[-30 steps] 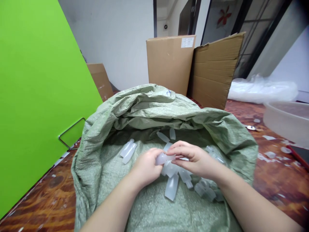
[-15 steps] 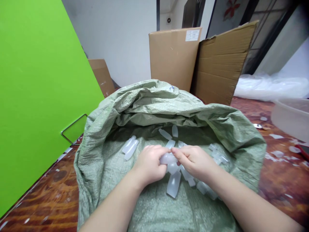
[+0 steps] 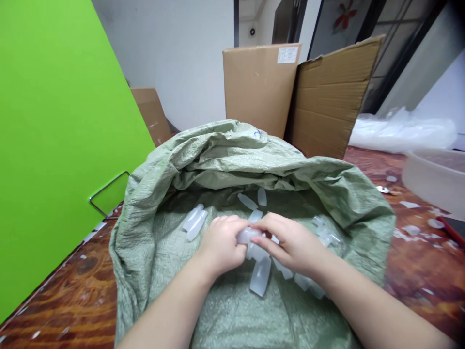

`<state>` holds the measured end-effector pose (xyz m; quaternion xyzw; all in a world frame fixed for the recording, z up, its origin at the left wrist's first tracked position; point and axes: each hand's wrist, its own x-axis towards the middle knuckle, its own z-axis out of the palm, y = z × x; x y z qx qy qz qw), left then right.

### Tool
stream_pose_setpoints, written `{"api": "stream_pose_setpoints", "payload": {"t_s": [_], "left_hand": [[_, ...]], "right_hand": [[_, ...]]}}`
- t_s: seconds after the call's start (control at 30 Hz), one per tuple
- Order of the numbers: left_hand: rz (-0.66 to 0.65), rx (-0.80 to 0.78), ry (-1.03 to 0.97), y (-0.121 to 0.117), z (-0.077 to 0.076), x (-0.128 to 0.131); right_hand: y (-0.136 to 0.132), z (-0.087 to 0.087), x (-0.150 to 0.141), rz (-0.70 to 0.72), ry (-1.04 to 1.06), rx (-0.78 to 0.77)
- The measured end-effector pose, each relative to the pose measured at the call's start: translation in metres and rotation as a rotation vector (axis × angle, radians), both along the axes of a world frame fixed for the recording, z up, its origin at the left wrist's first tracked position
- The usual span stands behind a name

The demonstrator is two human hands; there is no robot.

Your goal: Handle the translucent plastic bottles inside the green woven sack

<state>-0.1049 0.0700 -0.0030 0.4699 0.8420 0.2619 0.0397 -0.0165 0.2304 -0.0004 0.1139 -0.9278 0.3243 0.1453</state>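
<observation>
While more translucent plastic bottles (image 3: 260, 276) lie loose inside the open green woven sack (image 3: 152, 203), the left hand (image 3: 221, 245) and right hand (image 3: 290, 242) meet above them, both pinching one small bottle (image 3: 246, 235).

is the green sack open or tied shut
Open: the green sack has its mouth rolled back, showing small plastic bottles lying inside.

R hand (image 3: 290, 245) fingers now curled over small bottle (image 3: 247, 235), closer to L hand (image 3: 221, 245).
</observation>
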Motion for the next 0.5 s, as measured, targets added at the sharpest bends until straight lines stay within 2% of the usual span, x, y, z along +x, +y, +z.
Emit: {"api": "stream_pose_setpoints", "payload": {"t_s": [0.07,0.1,0.2,0.23,0.33,0.37,0.5], "left_hand": [[-0.003,0.013,0.003,-0.0001,-0.0003,0.0002],[0.01,0.029,-0.001,-0.0004,-0.0004,0.0001],[0.028,0.034,-0.016,-0.0015,-0.0002,-0.0004],[0.029,0.017,-0.01,-0.0016,0.0003,-0.0003],[0.025,-0.056,0.04,-0.0007,0.0019,0.0008],[0.031,-0.055,0.049,-0.0003,0.0021,0.0009],[0.05,0.019,-0.004,-0.0001,0.0008,-0.0012]], "right_hand": [[-0.0006,-0.0001,0.0005,-0.09,-0.054,-0.07],[-0.0009,0.0001,0.0007,-0.092,-0.048,-0.109],[-0.0029,0.0006,0.0,0.033,-0.026,-0.118],[-0.0039,0.0003,-0.0009,0.028,-0.053,-0.093],[-0.0055,-0.0019,-0.0039,-0.145,-0.169,-0.116],[-0.0052,-0.0028,-0.0046,-0.161,-0.158,-0.147],[-0.0026,-0.0035,-0.0035,0.057,0.041,-0.165]]}}
